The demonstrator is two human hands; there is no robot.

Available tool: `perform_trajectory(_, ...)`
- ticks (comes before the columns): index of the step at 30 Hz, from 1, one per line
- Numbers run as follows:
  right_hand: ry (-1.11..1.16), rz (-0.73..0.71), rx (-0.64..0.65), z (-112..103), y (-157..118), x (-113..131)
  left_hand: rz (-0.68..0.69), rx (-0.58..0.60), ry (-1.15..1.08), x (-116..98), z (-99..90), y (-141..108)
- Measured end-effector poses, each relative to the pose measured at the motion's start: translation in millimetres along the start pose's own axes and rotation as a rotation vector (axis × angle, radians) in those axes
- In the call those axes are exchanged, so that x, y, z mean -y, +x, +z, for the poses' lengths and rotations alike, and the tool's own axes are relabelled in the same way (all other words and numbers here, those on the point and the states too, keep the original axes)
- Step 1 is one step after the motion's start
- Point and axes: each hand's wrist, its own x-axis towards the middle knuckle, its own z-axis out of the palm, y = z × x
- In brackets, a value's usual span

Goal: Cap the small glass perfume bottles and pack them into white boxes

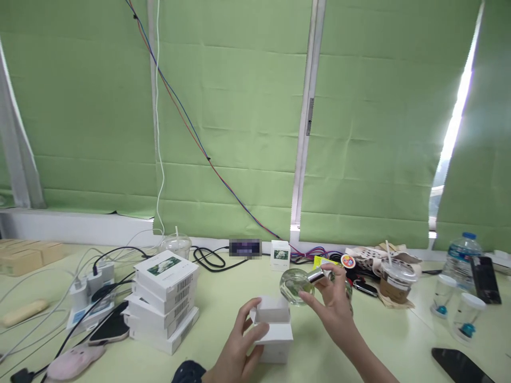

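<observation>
My left hand (241,343) grips the left side of a small white box (273,348), which stands on the table with its top flaps up. Its inside shows only in part. In my right hand (335,300) is a round, clear glass perfume bottle (293,286) with a silver cap (315,275). The bottle lies on its side in the air, cap to the right, just above and right of the box. Fingers close around the cap and a thumb touches the glass. Behind them a closed white box with a green picture (280,256) stands upright.
Left of my hands are stacked white boxes (165,298), a power strip with chargers (90,292), a phone (109,323) and cables. To the right stand an iced drink cup (395,282), two lidded jars (468,319), a water bottle (463,255) and another phone (459,364).
</observation>
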Motion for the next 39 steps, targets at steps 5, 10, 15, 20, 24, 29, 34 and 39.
perform_trajectory(5,0.06,0.088,0.071,21,-15,10,0.028,0.018,-0.04,-7,1.5,1)
perform_trajectory(10,0.079,0.129,0.076,20,-15,4,0.007,0.032,-0.046,-6,2.4,1)
perform_trajectory(15,0.088,0.126,0.068,17,-12,6,0.0,0.031,-0.057,-6,3.0,1)
perform_trajectory(20,0.095,0.095,0.034,14,-6,6,0.016,0.013,-0.039,-7,1.6,2)
perform_trajectory(24,-0.077,0.041,-0.039,-3,6,4,0.018,-0.007,0.008,-6,2.4,1)
perform_trajectory(29,-0.694,0.061,0.117,-31,17,-20,0.047,-0.04,-0.012,-2,5.3,0)
perform_trajectory(34,-1.045,0.181,0.249,-43,12,-58,0.068,-0.048,-0.029,1,6.4,0)
perform_trajectory(39,-1.234,0.218,0.272,-43,8,-66,0.057,-0.028,-0.022,-1,3.8,-1)
